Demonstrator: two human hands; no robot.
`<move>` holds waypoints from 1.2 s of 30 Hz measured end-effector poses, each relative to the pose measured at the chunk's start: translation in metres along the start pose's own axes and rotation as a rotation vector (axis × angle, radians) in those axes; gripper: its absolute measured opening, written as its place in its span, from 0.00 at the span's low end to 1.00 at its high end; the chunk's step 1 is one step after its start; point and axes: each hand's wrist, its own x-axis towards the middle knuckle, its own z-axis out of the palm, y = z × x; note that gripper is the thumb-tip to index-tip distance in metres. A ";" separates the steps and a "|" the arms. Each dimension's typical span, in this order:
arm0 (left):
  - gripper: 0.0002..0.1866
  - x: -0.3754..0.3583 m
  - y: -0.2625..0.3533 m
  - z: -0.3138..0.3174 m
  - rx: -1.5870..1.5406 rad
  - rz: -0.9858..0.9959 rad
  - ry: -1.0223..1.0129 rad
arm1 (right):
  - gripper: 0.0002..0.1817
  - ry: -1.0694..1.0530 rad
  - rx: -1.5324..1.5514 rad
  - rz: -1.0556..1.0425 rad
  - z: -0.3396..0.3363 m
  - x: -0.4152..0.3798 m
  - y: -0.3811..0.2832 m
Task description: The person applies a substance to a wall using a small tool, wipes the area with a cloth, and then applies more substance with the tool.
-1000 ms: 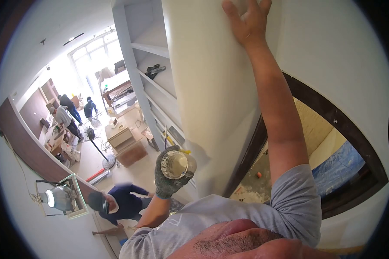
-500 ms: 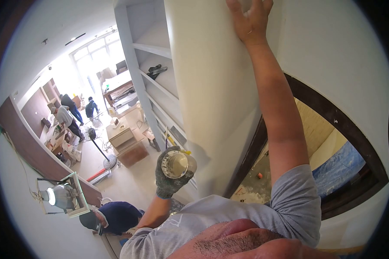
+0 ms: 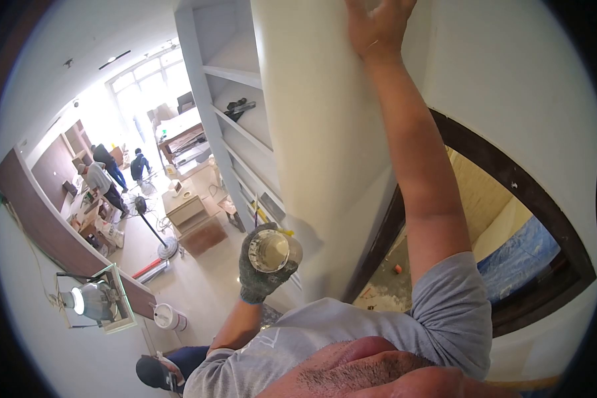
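Note:
My left hand (image 3: 262, 282), in a dark grey work glove, grips a small round tub (image 3: 270, 251) from below and the side. The tub's rim is smeared with off-white paste, and similar pale material shows inside. A small yellow piece shows beside the rim; I cannot make out what it is. My bare right hand (image 3: 380, 26) is raised high against the pale wall panel (image 3: 318, 132). Its fingers are mostly cut off by the top edge, so whatever they may hold is hidden.
White shelving (image 3: 235, 73) with dark tools stands left of the panel. A dark-framed opening (image 3: 511, 179) is at right. A work lamp (image 3: 93, 300), a white bucket (image 3: 170, 317) and a capped co-worker (image 3: 158, 373) are lower left. Several people work farther back near a wooden cabinet (image 3: 186, 211).
My right hand has shifted slightly up, its fingers now further out of view. The capped co-worker has moved down in the picture, uncovering the white bucket. My left hand stays nearly still with the tub.

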 end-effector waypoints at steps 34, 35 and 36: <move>0.45 -0.003 0.000 -0.001 -0.098 -0.024 -0.046 | 0.57 -0.023 -0.261 -0.183 0.005 -0.017 -0.014; 0.45 -0.002 0.004 0.000 -0.100 -0.036 -0.048 | 0.57 -0.002 -0.180 -0.089 0.006 -0.015 -0.008; 0.44 -0.002 0.006 0.000 -0.101 -0.047 -0.048 | 0.56 -0.008 -0.192 -0.026 0.007 -0.013 -0.004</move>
